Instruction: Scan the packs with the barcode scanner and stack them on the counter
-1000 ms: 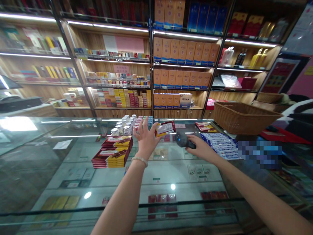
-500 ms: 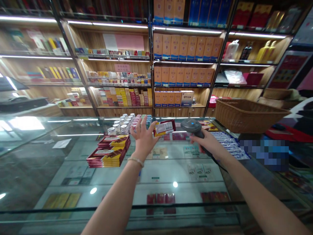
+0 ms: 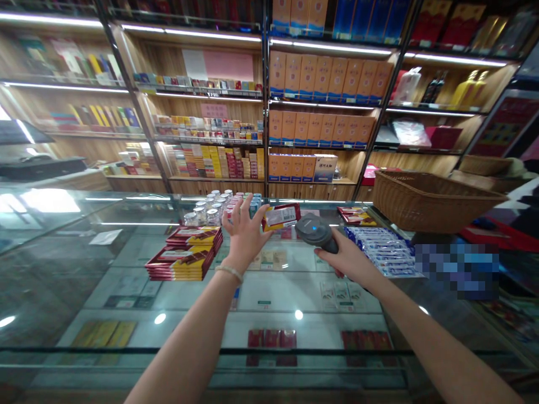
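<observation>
Between thumb and fingers, my left hand pinches one end of a red and yellow chocolate bar, its barcode label facing me. My right hand is wrapped round the handle of a dark grey barcode scanner, whose head is close to the right end of the bar. A small blue light shows on the scanner's top. Left of my left hand, stacked chocolate bars in the same wrapper lie on the glass counter. Clear jars with white lids stand behind them.
On the right are blue and white packets in rows, more red and yellow bars and a wicker basket. Boxes sit beneath the glass. Lit wooden shelves with bottles and orange boxes line the wall behind.
My right hand has brought the scanner left, right up to the chocolate bar. My left hand still grips the bar, and the view has shifted slightly.
</observation>
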The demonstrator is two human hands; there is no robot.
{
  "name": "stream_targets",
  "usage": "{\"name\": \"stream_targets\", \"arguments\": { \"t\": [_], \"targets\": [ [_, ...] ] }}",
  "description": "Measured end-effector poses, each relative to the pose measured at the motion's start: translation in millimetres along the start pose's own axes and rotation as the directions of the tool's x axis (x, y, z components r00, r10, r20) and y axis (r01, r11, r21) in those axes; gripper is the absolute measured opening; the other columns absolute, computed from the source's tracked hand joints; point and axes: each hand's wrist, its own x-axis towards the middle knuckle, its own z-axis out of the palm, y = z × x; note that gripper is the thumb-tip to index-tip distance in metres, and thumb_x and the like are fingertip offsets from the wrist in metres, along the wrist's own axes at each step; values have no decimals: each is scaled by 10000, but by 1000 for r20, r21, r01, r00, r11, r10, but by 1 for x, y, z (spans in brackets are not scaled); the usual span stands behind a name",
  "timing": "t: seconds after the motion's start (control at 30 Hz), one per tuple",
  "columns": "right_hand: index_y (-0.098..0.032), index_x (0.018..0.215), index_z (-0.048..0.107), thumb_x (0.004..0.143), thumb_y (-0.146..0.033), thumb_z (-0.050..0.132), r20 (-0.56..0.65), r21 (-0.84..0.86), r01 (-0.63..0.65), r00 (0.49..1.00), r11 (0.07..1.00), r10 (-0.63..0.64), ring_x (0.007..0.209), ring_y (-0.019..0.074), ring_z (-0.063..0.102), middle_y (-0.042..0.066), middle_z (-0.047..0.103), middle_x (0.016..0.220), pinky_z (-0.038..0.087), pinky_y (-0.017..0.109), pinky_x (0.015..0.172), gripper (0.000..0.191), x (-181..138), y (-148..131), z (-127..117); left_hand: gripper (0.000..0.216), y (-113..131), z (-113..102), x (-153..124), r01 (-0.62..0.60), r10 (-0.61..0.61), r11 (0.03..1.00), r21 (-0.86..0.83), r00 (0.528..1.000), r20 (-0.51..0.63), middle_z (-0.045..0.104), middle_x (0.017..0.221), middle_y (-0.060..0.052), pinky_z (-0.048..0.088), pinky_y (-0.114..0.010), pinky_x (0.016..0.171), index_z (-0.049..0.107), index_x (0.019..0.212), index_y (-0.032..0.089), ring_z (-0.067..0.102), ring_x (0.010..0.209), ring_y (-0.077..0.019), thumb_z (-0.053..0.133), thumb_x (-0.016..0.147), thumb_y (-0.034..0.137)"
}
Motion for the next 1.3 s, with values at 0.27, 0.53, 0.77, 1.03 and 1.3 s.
{"name": "stream_targets", "arguments": {
  "t": [0.27, 0.53, 0.77, 1.03, 1.3],
  "targets": [
    [-220, 1191, 607, 784, -344, 650, -11, -91, 41, 999, 995, -42, 414, 109, 510, -12, 685, 763, 411, 234, 412, 428, 0, 1, 2, 616, 1, -2, 0, 1, -1, 1000, 0, 1000, 13, 338, 1686, -122, 96, -644, 1242, 634, 1367, 336, 276, 1547, -388, 809, 786, 443],
    [-261, 1235, 539, 797, -426, 681, -35, -54, 79, 996, 995, -81, 512, 116, 569, 14, 724, 988, 422, 229, 455, 490, 1, 4, 2, 654, 2, -3, 0, -6, 6, 1000, 1, 1000, 13, 341, 1683, -130, 104, -649, 1240, 632, 1363, 339, 292, 1539, -391, 846, 753, 433],
    [-260, 1207, 548, 847, -420, 634, -75, -225, 139, 984, 964, -159, 875, 248, 718, 56, 743, 1052, 516, 308, 701, 403, 5, 8, -2, 640, 1, 0, 0, 0, 0, 1000, -7, 1000, 3, 346, 1681, -120, 92, -644, 1243, 640, 1349, 355, 280, 1546, -384, 850, 749, 431],
    [-262, 1280, 609, 876, -469, 652, -37, -616, 148, 976, 774, -216, 971, 327, 748, 89, 782, 1064, 528, 370, 768, 456, 1, 6, 8, 629, 0, 1, 1, 6, -6, 1000, 4, 1000, -6, 344, 1683, -114, 100, -654, 1238, 638, 1350, 356, 291, 1539, -385, 842, 759, 424],
    [-200, 1197, 666, 811, -340, 745, 104, -618, 357, 920, 701, -377, 1511, 386, 383, 172, 487, 1588, 333, 629, 1196, 418, 0, 16, 34, 613, -1, 1, 0, -2, 2, 1000, -4, 1000, -1, 333, 1690, -103, 84, -655, 1241, 629, 1361, 366, 266, 1551, -381, 822, 783, 430]
  ]
}}
